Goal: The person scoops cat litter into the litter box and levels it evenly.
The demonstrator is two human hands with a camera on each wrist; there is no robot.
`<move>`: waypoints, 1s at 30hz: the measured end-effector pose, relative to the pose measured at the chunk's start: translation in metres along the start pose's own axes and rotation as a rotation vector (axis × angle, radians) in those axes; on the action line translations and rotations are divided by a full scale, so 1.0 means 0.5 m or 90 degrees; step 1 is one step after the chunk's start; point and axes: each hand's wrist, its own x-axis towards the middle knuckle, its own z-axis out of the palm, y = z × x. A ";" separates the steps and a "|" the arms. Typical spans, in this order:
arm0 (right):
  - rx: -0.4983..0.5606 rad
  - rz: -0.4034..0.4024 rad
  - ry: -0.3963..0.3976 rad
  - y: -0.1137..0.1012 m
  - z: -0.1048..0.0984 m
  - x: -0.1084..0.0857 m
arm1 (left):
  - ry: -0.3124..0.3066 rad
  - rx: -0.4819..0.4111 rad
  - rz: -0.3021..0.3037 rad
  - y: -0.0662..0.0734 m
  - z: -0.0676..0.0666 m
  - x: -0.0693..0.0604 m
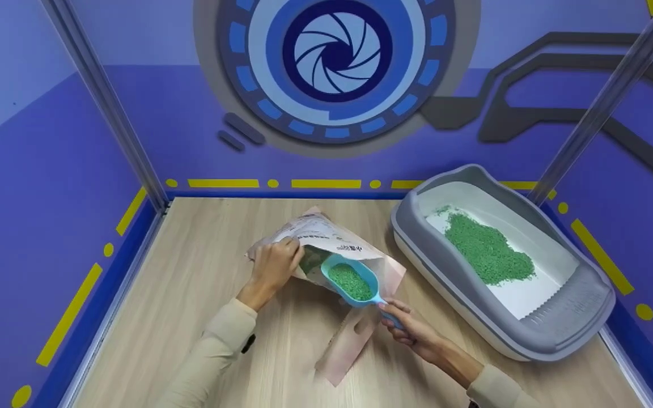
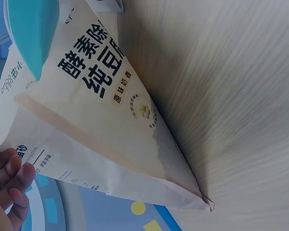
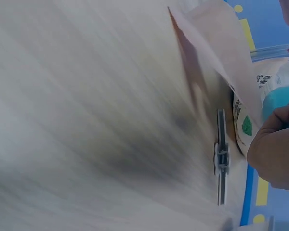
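A pale printed bag [image 1: 326,235] lies on the table with its mouth facing the person. My left hand [image 1: 274,265] pinches the left edge of the mouth; in the left wrist view its curled fingers [image 2: 12,180] are at the bag's printed side [image 2: 101,120]. My right hand [image 1: 414,331] grips the handle of a light blue scoop [image 1: 373,283], whose bowl holds green granules [image 1: 350,282] at the bag's opening. The right wrist view has this hand [image 3: 279,149] beside the blue scoop [image 3: 279,98]. A pink flap with a slot [image 1: 346,345] hangs toward the person.
To the right stands a grey and white litter tray [image 1: 573,320] with green granules [image 1: 488,249] spread over its floor. Blue panels [image 1: 326,170] with metal posts border the wooden table [image 1: 207,238]. A dark metal clip-like piece [image 3: 221,156] shows beside the bag in the right wrist view.
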 end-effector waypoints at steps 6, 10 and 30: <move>-0.042 0.007 -0.018 -0.025 -0.010 -0.016 | -0.002 0.005 0.005 -0.001 0.001 0.000; -0.082 0.013 -0.015 -0.058 -0.020 -0.030 | -0.003 0.003 0.005 -0.001 0.001 0.000; -0.157 0.007 -0.060 -0.244 -0.133 -0.122 | -0.023 -0.016 -0.001 0.000 -0.001 -0.003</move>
